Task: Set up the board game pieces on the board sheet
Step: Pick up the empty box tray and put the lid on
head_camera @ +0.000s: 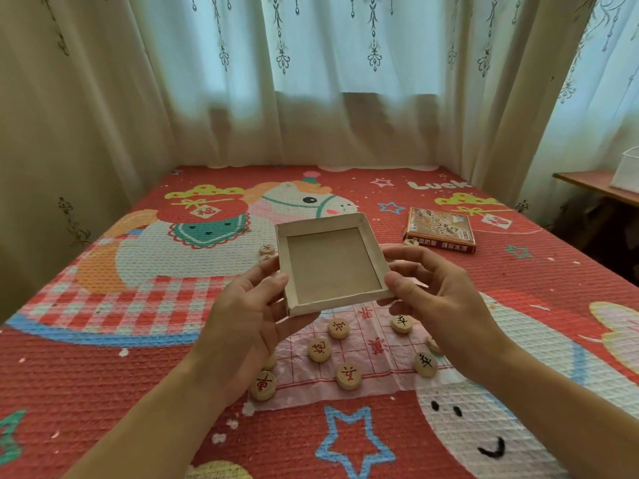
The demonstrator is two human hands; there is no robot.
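1. Both hands are up: the left hand (242, 316) grips the near-left corner of an empty cardboard tray (332, 267), and the right hand (435, 299) pinches its right edge, thumb on the rim.
2. The tray is held tilted above the bed (103, 375).
3. Below it the thin board sheet (380, 371) lies flat on the bed, with wooden xiangqi pieces (348, 375) scattered over it, face up.
4. A printed game box (439, 229) sits far right, off the sheet.
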